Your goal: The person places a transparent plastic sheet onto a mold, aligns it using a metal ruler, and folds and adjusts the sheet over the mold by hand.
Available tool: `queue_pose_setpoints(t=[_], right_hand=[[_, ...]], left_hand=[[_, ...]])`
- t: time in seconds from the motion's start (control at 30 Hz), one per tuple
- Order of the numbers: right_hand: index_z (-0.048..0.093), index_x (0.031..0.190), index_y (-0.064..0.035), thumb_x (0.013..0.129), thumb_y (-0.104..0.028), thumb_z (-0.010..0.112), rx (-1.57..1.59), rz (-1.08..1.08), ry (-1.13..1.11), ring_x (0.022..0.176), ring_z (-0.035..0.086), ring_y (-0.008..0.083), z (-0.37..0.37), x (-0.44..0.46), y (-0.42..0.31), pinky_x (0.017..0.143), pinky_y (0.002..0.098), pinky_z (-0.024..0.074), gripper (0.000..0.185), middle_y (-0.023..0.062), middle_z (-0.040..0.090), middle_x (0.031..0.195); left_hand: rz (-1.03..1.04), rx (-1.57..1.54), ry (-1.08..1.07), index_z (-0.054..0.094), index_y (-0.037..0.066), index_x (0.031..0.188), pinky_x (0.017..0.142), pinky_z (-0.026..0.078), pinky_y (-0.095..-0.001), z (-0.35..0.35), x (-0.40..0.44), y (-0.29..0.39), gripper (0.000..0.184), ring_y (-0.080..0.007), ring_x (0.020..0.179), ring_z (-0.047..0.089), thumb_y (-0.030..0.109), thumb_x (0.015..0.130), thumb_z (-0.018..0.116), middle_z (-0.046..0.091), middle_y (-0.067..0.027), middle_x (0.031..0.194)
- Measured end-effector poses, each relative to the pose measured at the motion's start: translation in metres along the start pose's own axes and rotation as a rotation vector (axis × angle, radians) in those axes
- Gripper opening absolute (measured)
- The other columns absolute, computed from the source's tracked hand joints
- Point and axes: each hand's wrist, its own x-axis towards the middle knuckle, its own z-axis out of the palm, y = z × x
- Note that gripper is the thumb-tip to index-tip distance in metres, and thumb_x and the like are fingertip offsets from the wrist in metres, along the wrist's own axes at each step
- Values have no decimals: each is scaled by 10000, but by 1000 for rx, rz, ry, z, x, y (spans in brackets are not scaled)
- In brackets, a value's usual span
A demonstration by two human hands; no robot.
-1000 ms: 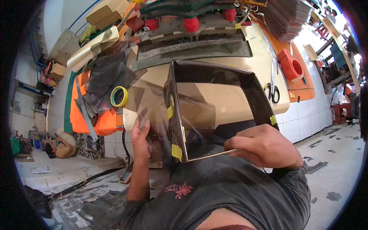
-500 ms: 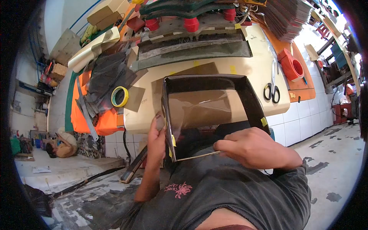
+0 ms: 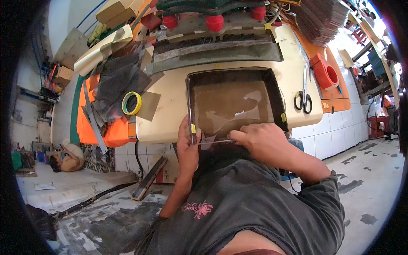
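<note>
The left hand (image 3: pixel 189 148) is gripping the near left corner of a glossy, dark brown, shallow rectangular frame (image 3: pixel 275 94) and the right hand (image 3: pixel 264 139) is pinching its near edge, both holding it over the cream-covered worktable's (image 3: pixel 163 127) front.

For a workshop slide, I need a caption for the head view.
Left hand and right hand hold a dark rectangular frame, between a yellow tape roll and scissors.
</note>
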Motion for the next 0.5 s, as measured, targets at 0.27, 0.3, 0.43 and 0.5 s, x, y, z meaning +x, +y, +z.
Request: queue_pose_setpoints(t=[0.27,0.3,0.43,0.5], right_hand=[[530,1029,-128,887,-176,517,-38,17,52,690,672,332,15,11,14,525,454,507,150,115,648,782],[529,1028,-128,887,-175,515,-42,24,60,693,671,333,16,12,14,524,453,507,150,117,649,788],[530,1023,-130,883,-163,515,-54,23,43,693,670,336,14,13,15,524,455,507,145,118,653,796],[539,1025,-134,879,-150,515,-48,9,84,697,672,336,13,14,15,526,456,508,149,119,655,799]], left_hand=[[-14,-246,51,327,70,1490,818,460,-210,7,2,10,643,-61,895,565,-103,889,474,581,-62,1222],[-1,-238,42,331,73,1490,793,457,-206,5,3,5,647,-59,860,554,-108,880,447,581,-59,1220],[-39,-259,7,342,80,1489,736,448,-208,-5,6,-4,652,-58,795,525,-105,867,402,558,-75,1276],[-58,-277,8,348,77,1486,757,466,-228,-8,8,-7,643,-77,841,550,-100,869,389,534,-98,1326]])
